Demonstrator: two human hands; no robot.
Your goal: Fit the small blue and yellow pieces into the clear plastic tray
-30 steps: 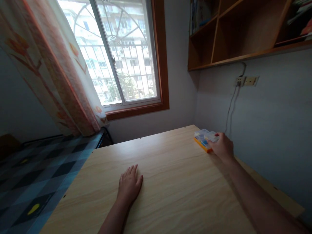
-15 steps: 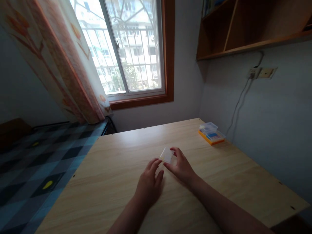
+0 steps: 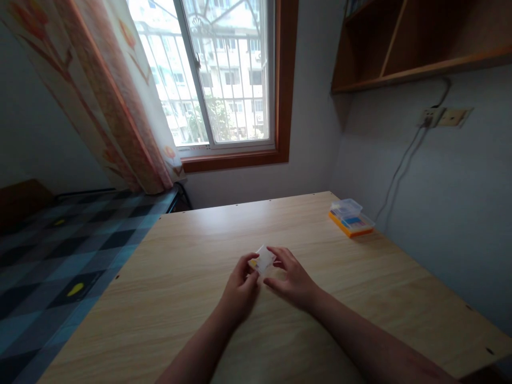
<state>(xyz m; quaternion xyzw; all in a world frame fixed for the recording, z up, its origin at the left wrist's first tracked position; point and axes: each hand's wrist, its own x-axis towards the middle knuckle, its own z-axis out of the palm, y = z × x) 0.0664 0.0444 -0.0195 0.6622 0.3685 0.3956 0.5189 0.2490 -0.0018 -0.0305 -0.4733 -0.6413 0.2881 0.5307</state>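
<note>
A small clear plastic case (image 3: 264, 258) with a yellow patch at its left side is tilted between my two hands, just above the wooden table (image 3: 192, 298). My left hand (image 3: 240, 288) is closed on the case's left edge, thumb below and fingers above. Around the other side curves my right hand (image 3: 294, 280). Its fingertips are at the case's upper right edge, while its thumb is spread away, slightly below the case. What is inside the case is too small to make out.
An orange box (image 3: 351, 229) with a clear lid (image 3: 347, 207) and blue contents lies at the table's right edge by the wall. A checked bed cover (image 3: 80, 256) is on the left. A cable (image 3: 394, 170) hangs from the wall socket (image 3: 432, 116).
My left hand has closed on the case's left edge. The case has shifted slightly left, and my right hand's thumb and fingers have spread wider. The view has turned slightly left.
</note>
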